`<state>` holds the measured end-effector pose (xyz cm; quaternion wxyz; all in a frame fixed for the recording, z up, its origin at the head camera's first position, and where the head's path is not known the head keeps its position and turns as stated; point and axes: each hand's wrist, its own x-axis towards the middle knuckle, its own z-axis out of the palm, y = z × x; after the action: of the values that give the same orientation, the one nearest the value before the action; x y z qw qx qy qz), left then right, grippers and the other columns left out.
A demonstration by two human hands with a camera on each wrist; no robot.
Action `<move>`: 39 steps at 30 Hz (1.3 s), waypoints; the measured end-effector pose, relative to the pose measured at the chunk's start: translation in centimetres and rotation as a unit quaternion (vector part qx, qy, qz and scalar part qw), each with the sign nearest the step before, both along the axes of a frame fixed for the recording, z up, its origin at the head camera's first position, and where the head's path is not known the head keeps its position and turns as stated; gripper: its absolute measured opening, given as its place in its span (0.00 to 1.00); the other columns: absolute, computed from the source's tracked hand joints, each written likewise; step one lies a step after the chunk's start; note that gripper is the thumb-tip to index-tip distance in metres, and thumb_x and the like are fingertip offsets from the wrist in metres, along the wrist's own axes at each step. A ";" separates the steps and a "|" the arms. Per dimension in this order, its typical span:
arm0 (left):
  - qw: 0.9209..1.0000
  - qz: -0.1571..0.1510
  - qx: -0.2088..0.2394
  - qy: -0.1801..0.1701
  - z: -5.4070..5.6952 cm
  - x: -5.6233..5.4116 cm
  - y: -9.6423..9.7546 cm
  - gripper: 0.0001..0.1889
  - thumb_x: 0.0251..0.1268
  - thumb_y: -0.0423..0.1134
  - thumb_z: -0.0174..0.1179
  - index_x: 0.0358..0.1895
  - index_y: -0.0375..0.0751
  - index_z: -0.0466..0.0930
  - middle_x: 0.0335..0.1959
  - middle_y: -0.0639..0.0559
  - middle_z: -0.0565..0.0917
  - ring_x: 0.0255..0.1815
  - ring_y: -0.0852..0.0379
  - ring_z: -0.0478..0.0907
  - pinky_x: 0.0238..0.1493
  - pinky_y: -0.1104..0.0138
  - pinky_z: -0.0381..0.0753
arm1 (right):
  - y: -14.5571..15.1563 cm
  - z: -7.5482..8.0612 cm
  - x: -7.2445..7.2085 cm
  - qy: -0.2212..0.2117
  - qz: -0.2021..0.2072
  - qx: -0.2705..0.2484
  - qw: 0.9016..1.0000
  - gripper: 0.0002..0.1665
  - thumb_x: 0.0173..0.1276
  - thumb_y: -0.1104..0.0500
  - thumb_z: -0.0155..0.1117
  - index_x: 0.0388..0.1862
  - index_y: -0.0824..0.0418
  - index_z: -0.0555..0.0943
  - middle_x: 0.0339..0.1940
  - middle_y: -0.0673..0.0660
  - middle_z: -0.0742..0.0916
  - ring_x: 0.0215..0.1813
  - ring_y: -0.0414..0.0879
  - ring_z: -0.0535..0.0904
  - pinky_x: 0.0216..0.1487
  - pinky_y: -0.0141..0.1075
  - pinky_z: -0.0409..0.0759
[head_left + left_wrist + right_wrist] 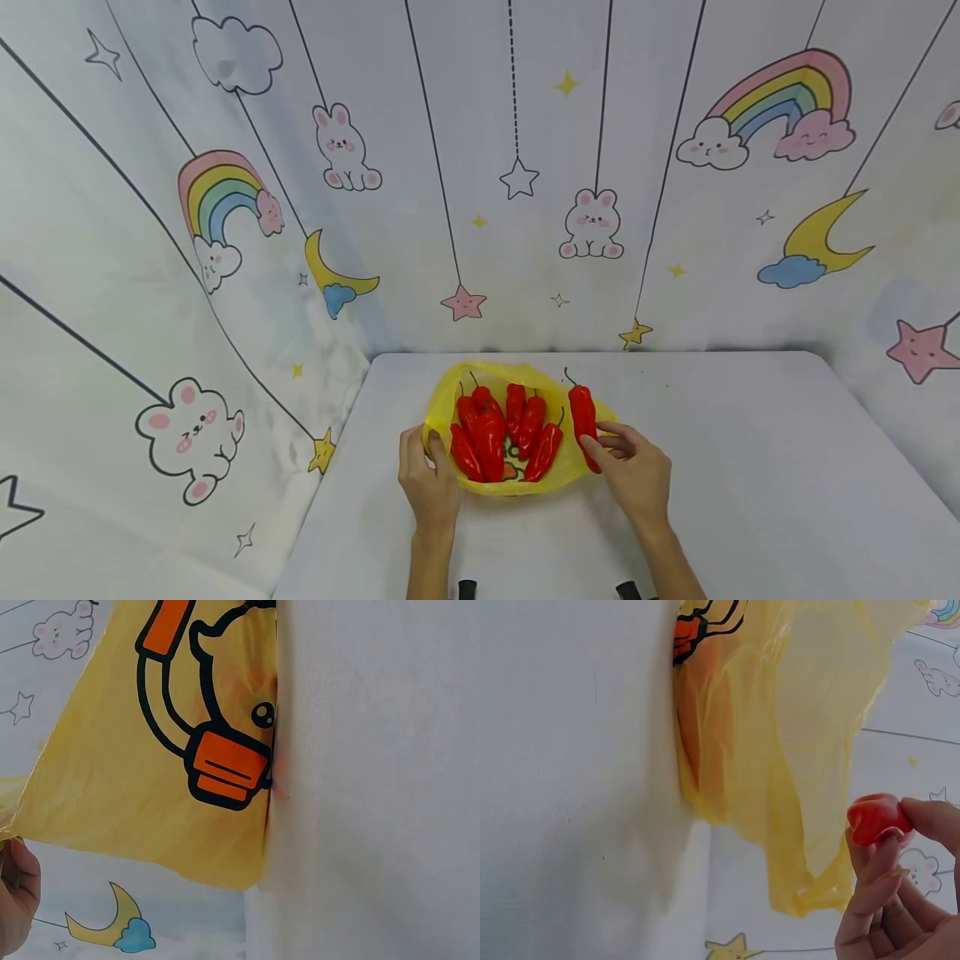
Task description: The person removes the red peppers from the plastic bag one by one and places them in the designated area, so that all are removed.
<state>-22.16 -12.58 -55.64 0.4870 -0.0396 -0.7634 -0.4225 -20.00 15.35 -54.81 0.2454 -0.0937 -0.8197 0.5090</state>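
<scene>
A yellow plastic bag (558,477) stands on the table with its mouth spread wide, and several red chili peppers (491,446) lie inside it. At the bag's left rim my left hand (429,479) pinches the edge between thumb and fingers; the left wrist view shows the bag's cartoon-printed side (112,780). My right hand (633,467) holds one red chili pepper (582,412) between thumb and fingers, its stem pointing up, over the bag's right rim. In the right wrist view the lower end of that pepper (877,820) shows, with the yellow bag (742,750) beside it.
The white table (787,483) reaches to the patterned backdrop (517,108), which is printed with bunnies, stars and rainbows. Two dark cylinder ends (467,590) show at the bottom of the head view, between my forearms.
</scene>
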 end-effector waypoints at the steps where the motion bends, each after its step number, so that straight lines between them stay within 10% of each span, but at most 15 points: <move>1: 1.000 0.000 0.000 0.002 0.0 0.0 0.0 0.07 0.71 0.23 0.59 0.46 0.33 0.82 0.40 0.46 0.81 0.36 0.60 0.73 0.39 0.81 0.76 | 0.1 0.0 0.0 -0.001 -0.004 0.004 1.000 0.19 0.62 0.48 0.82 0.48 0.55 0.91 0.35 0.53 0.92 0.30 0.37 0.85 0.29 0.26 0.82; 31: 1.000 0.000 -0.007 -0.003 -0.3 0.0 -0.1 0.08 0.70 0.22 0.60 0.47 0.33 0.81 0.42 0.47 0.80 0.37 0.60 0.73 0.41 0.82 0.77 | 3.4 -0.2 -0.3 -0.035 -0.073 0.012 0.997 0.24 0.64 0.44 0.79 0.53 0.56 0.89 0.39 0.58 0.92 0.31 0.35 0.86 0.29 0.23 0.80; 39: 1.000 -0.004 0.001 0.002 -0.2 -0.1 0.0 0.07 0.73 0.24 0.58 0.47 0.33 0.82 0.40 0.44 0.81 0.37 0.60 0.73 0.42 0.83 0.77 | 4.0 -0.8 -0.5 -0.047 -0.088 0.016 0.995 0.26 0.66 0.42 0.77 0.54 0.57 0.88 0.40 0.59 0.92 0.35 0.49 0.89 0.29 0.23 0.79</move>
<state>-22.23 -12.59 -55.83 0.4872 -0.0432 -0.7617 -0.4250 -20.53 19.33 -55.65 0.2516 -0.1853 -0.8273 0.4669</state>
